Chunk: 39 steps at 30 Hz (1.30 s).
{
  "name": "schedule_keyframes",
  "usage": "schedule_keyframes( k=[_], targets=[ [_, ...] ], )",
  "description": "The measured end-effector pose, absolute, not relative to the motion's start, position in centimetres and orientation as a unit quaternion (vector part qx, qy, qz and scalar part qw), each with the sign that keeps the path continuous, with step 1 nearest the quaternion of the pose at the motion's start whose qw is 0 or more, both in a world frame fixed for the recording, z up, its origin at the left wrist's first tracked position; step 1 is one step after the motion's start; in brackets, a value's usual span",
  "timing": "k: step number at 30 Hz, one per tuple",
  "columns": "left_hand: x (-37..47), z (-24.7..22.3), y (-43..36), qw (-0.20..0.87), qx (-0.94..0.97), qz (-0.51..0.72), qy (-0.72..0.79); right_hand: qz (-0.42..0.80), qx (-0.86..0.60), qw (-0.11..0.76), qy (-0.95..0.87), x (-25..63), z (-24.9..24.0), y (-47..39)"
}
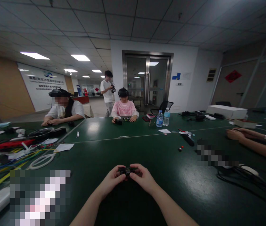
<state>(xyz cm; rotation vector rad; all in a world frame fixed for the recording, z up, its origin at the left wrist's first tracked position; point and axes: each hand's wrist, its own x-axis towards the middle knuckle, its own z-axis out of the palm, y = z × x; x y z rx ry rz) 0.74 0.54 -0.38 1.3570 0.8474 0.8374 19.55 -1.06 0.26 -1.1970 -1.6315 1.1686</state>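
A small black object is held between both hands, low in the middle of the head view, over the dark green table. My left hand grips its left end, with the thumb in front and the fingers curled behind. On the other end, my right hand closes in the same way, thumb and fingers pinching it. The object's details are too small and dark to make out, and the fingers cover both of its ends.
Cables and papers lie at the left. Two water bottles stand farther back. At the right are a black power strip, cords, a white box and another person's arms. Two people sit across the table; another stands behind.
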Motion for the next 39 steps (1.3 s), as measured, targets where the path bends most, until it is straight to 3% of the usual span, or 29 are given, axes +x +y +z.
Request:
schedule_keyframes(
  k=[39],
  targets=[
    [0.6,-0.5,0.6,0.638,0.591,0.352,0.346,0.392,-0.478,0.381,-0.688,18.9,0.2,-1.4]
  ],
)
